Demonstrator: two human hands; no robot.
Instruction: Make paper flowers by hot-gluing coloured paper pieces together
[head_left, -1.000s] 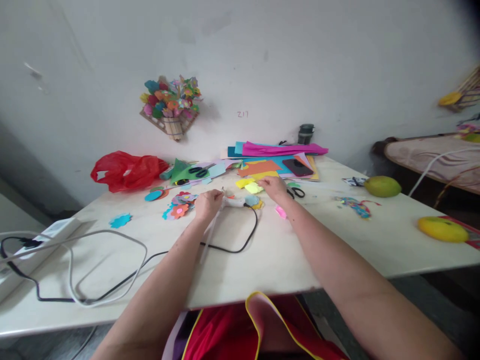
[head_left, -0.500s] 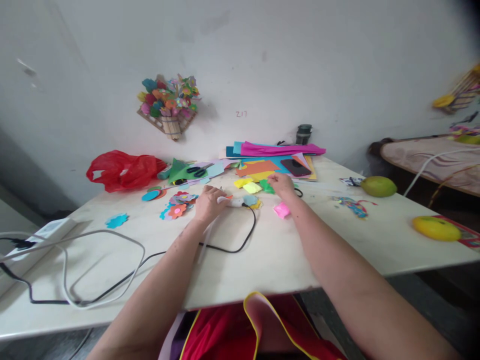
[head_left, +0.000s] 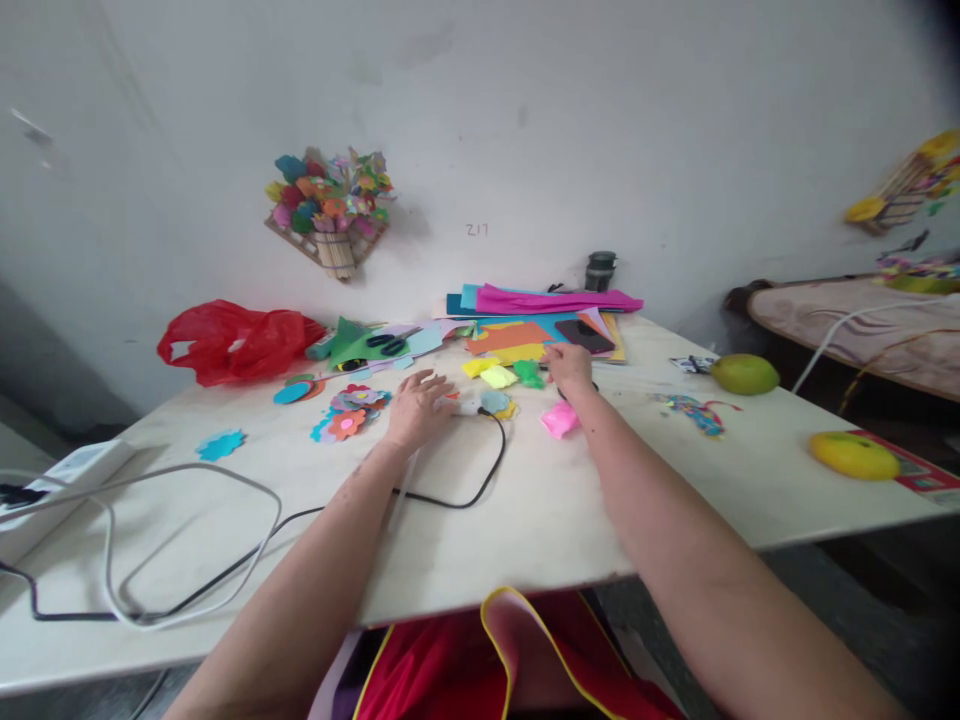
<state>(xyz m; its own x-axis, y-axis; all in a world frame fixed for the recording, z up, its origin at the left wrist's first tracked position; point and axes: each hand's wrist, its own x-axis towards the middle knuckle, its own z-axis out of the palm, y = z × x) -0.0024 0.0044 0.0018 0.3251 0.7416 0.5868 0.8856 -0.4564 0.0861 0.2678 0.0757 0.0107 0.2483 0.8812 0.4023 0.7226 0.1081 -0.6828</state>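
My left hand [head_left: 418, 410] lies with fingers stretched out over a white glue gun [head_left: 466, 408], partly covering it. A clear glue stick [head_left: 403, 490] runs out below my wrist. My right hand [head_left: 571, 370] is closed over a small thing with black loops [head_left: 594, 387]; what its fingers hold is mostly hidden. Left of it lie green [head_left: 529, 374], pale yellow [head_left: 499, 376] and yellow [head_left: 478, 367] folded pieces. A pink piece [head_left: 560, 420] lies below. Blue and yellow flower cutouts [head_left: 496, 403] rest by the gun's cable end. More paper flowers [head_left: 349, 412] lie left of my left hand.
Black cable [head_left: 472, 500] loops over the table to a power strip [head_left: 56, 495]. A red plastic bag [head_left: 240, 340], scissors [head_left: 386, 345], coloured sheets [head_left: 517, 338] and a phone [head_left: 583, 337] lie along the back. Two mangoes [head_left: 745, 374] are at the right.
My left hand's fingers have spread out flatter over the glue gun. My right hand has moved slightly right, away from the green piece and over the black loops.
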